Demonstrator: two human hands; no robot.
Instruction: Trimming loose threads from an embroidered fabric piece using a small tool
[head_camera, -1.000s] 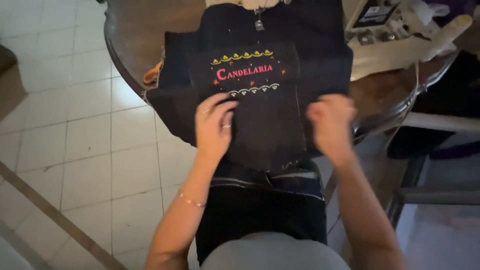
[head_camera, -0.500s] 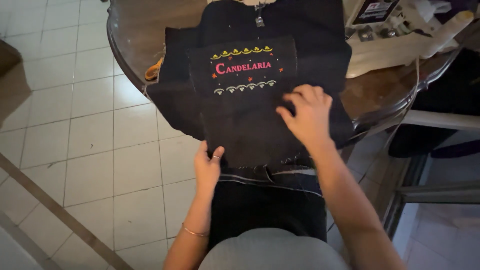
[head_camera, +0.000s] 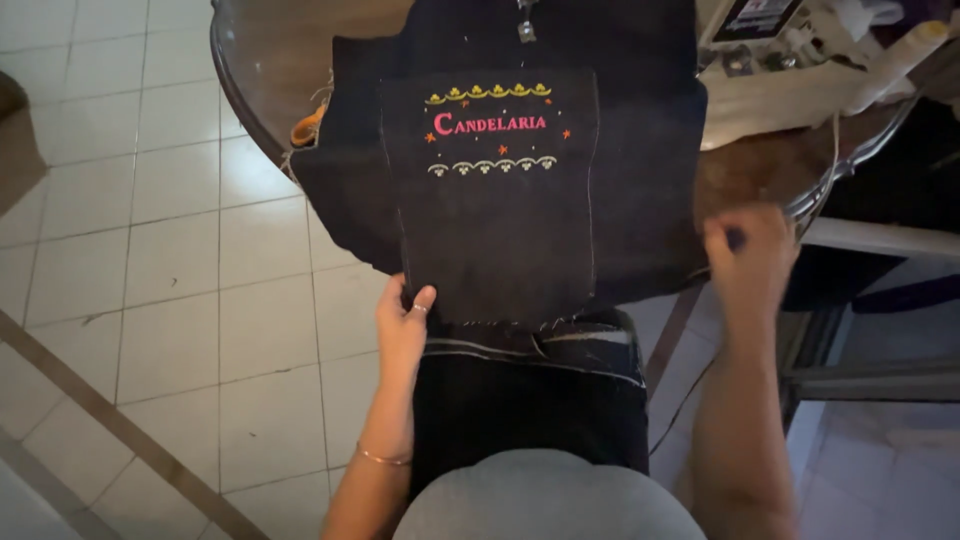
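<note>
A dark denim garment (head_camera: 640, 160) lies spread over the edge of a round wooden table (head_camera: 290, 50). On top of it sits a dark rectangular fabric patch (head_camera: 490, 230) with pink, yellow and white embroidery. My left hand (head_camera: 403, 322) pinches the patch's lower left corner at the table edge. My right hand (head_camera: 748, 262) is blurred at the garment's right edge, fingers curled on the dark cloth. The garment's lower part (head_camera: 530, 400) drapes over my lap.
A white sewing machine (head_camera: 800, 70) and a white thread cone (head_camera: 915, 40) stand at the table's back right. Something orange (head_camera: 307, 128) shows at the garment's left edge. White tiled floor (head_camera: 130, 250) lies to the left; a dark chair frame (head_camera: 880, 300) stands on the right.
My left hand slid down off the patch to its lower left corner. My right hand moved from the patch's middle out to the garment's right edge.
</note>
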